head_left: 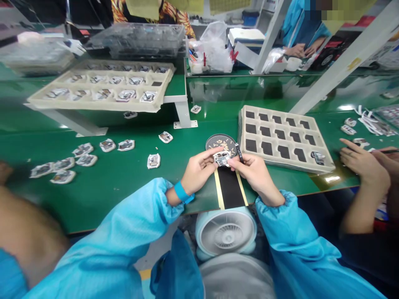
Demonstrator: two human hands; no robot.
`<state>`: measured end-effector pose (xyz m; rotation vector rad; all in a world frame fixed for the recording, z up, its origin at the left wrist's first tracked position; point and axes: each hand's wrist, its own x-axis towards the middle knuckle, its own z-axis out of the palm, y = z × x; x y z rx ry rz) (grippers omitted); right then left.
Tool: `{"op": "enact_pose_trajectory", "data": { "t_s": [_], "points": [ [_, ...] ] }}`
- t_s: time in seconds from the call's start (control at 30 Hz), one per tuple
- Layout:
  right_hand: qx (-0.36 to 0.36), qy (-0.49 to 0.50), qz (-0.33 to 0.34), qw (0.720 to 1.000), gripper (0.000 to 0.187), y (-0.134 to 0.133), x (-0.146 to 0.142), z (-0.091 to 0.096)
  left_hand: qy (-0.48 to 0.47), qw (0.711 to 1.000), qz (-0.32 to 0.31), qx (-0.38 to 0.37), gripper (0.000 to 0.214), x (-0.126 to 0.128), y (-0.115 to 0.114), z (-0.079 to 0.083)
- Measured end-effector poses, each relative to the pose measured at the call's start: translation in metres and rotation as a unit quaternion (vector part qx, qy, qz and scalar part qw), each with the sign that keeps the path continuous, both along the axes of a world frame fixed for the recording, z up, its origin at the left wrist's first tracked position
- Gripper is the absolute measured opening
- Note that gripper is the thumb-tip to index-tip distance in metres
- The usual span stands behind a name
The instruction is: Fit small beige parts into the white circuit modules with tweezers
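Note:
A small white-rimmed watch casing with electronics inside is held up over the near part of the bench. My left hand pinches its left side between thumb and fingers. At its right edge, the thumb of my right hand touches the casing. That same hand grips a slim black pen-like tool, which points up and away from the casing. Just behind sits a round dark dish of tiny pale pieces. A black strip edged with yellow tape lies below my hands.
Several similar casings lie to the left, with one nearer casing. Stacked trays stand at right, one casing in the top tray. A filled tray rests on a raised shelf. Neighbours' arms reach in from both sides.

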<state>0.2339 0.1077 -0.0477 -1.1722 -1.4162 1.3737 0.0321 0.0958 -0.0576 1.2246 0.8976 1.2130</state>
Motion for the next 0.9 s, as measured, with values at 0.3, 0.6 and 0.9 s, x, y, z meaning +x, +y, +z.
{"op": "enact_pose_trajectory", "data": {
  "t_s": [0.3,0.6,0.9],
  "points": [
    [-0.002,0.012,-0.033,0.999,0.036,0.000,0.001,-0.008,0.039,0.999,-0.004,0.029,0.053,0.004,-0.004,-0.003],
    [0.021,0.020,-0.048,0.998,0.040,-0.001,-0.006,-0.010,0.135,0.981,0.068,0.124,0.047,0.005,-0.004,-0.001],
    [0.065,0.045,-0.048,0.996,0.042,0.001,-0.011,-0.010,0.062,0.997,0.033,0.030,0.050,0.004,-0.004,0.001]
  ]
}}
